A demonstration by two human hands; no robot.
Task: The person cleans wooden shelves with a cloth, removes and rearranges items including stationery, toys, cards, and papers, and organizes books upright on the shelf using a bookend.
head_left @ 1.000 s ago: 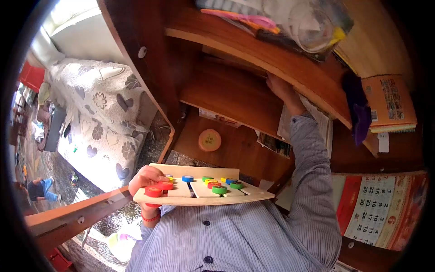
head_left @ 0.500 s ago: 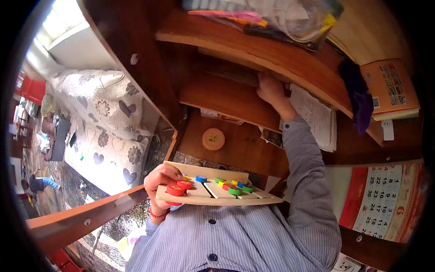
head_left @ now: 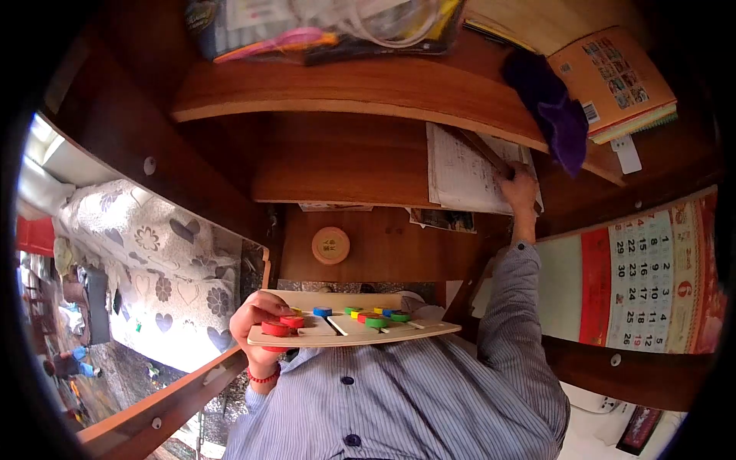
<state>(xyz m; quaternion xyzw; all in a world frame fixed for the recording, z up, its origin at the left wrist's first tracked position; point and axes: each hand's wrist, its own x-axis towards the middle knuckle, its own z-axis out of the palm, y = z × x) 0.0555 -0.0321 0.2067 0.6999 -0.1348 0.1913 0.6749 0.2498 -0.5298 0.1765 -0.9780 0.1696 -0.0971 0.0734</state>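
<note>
At chest height my left hand (head_left: 257, 318) is closed round the left end of a wooden toy board (head_left: 414, 332). Grooves cut its pale surface, and red, yellow, blue and green discs sit along them; a red disc (head_left: 276, 328) is beside my fingers. My right hand (head_left: 520, 188) reaches into the shelf and grips the near end of a dark brown wooden strip (head_left: 484, 151). That strip slants over a stack of written papers (head_left: 460, 172), and the hand is at the stack's right edge.
Above, a shelf board (head_left: 345, 88) carries a clear plastic bag (head_left: 330, 27), a purple cloth (head_left: 544, 107) and an orange book (head_left: 613, 77). A round wooden box (head_left: 330, 245) stands lower down. To the right hangs a calendar (head_left: 644, 276); a patterned bedspread (head_left: 153, 268) shows at left.
My right hand has moved right along the shelf, from its inner part to the papers, bringing the brown strip across them. The view has shifted, while my left hand still holds the board.
</note>
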